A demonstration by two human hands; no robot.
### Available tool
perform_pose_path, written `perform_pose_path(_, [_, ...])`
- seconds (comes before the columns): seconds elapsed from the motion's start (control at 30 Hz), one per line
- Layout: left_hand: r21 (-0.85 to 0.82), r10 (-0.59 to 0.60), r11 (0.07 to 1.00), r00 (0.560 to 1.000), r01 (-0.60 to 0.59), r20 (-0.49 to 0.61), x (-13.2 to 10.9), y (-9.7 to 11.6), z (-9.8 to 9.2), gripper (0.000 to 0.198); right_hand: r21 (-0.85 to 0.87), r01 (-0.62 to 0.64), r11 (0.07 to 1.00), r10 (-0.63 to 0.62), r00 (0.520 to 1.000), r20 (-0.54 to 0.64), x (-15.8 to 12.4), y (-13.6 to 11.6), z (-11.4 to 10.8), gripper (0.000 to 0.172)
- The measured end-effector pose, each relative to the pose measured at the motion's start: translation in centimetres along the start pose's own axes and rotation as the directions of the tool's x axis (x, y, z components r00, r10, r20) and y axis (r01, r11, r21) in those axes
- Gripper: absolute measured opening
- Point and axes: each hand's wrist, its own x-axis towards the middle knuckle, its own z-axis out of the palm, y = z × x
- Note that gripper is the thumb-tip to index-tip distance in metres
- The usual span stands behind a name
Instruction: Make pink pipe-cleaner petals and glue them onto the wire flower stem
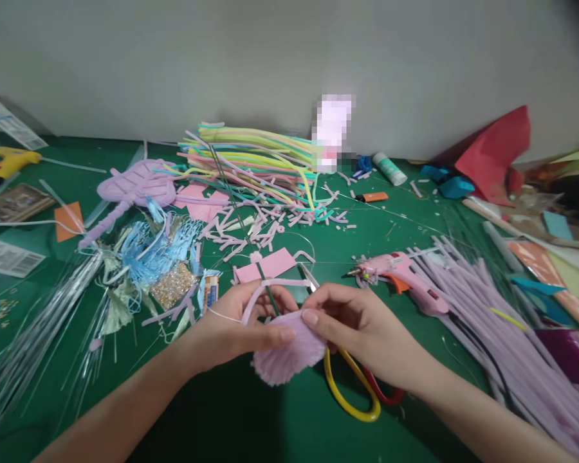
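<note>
A ribbed, fan-shaped piece of light purple pipe cleaners (289, 360) is held low at the front of the table. My left hand (251, 321) grips it from the left, thumb flat across its face. At its upper right edge, the thumb and fingers of my right hand (352, 318) pinch it. One loose purple pipe cleaner (282, 283) arches above the piece from my left hand. A thin dark green stem (269, 292) runs down behind it. Scissors with yellow and red handles (354, 405) lie under my right hand, partly hidden by it.
Right of my hands rest a pink glue gun (405, 273) and a bundle of purple pipe cleaners (506, 334). Coloured pipe cleaners (255, 154) and cut purple bits (241, 225) lie behind. A finished-looking purple leaf shape (137, 186), blue tassels (159, 251) and wires (43, 315) are left.
</note>
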Motion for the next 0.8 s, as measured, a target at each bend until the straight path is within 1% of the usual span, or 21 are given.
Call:
perform_pose_path(0.1, [-0.010, 0.008, 1.000, 1.000, -0.008, -0.021, 0.2, -0.1, -0.1, 0.037, 0.019, 0.040, 0.999, -0.038, 0.993, -0.114, 0.1, -0.1, 0.2, 0.030])
perform_pose_path(0.2, [-0.038, 0.045, 0.998, 0.998, -0.047, -0.052, 0.2, -0.1, -0.1, 0.042, 0.002, 0.089, 0.996, -0.086, 0.969, -0.229, 0.2, -0.5, -0.2, 0.031])
perform_pose_path(0.3, [-0.048, 0.068, 0.996, 0.991, -0.074, -0.115, 0.2, -0.1, 0.0, 0.047, -0.027, 0.104, 0.994, -0.108, 0.948, -0.300, 0.2, -0.7, -0.7, 0.033])
perform_pose_path(0.33, [-0.046, 0.066, 0.996, 0.988, -0.073, -0.138, 0.1, -0.1, 0.0, 0.046, -0.034, 0.100, 0.994, -0.105, 0.944, -0.312, 0.2, -0.7, -0.8, 0.033])
perform_pose_path(0.4, [-0.036, 0.069, 0.996, 0.980, -0.077, -0.189, 0.0, -0.1, -0.1, 0.036, -0.039, 0.092, 0.995, -0.100, 0.941, -0.324, 0.2, -0.6, -0.9, 0.034])
perform_pose_path(0.47, [-0.002, 0.101, 0.995, 0.969, -0.104, -0.226, 0.0, -0.1, -0.2, 0.024, -0.038, 0.086, 0.996, -0.093, 0.941, -0.326, 0.2, -0.6, -0.8, 0.034])
perform_pose_path(0.53, [0.049, 0.146, 0.989, 0.955, -0.138, -0.257, 0.0, 0.0, -0.2, 0.018, -0.051, 0.087, 0.995, -0.099, 0.940, -0.326, 0.2, -0.5, -0.7, 0.034])
perform_pose_path(0.6, [0.099, 0.166, 0.985, 0.941, -0.143, -0.294, 0.1, -0.1, -0.2, 0.018, -0.086, 0.091, 0.992, -0.115, 0.938, -0.326, 0.2, -0.5, -0.5, 0.034])
perform_pose_path(0.67, [0.129, 0.161, 0.984, 0.931, -0.125, -0.328, 0.2, -0.2, -0.2, 0.020, -0.129, 0.104, 0.986, -0.142, 0.932, -0.333, 0.3, -0.6, -0.4, 0.033])
perform_pose_path(0.8, [0.120, 0.138, 0.988, 0.925, -0.102, -0.355, 0.4, -0.3, -0.1, 0.023, -0.170, 0.124, 0.978, -0.178, 0.921, -0.347, 0.3, -0.6, -0.1, 0.030])
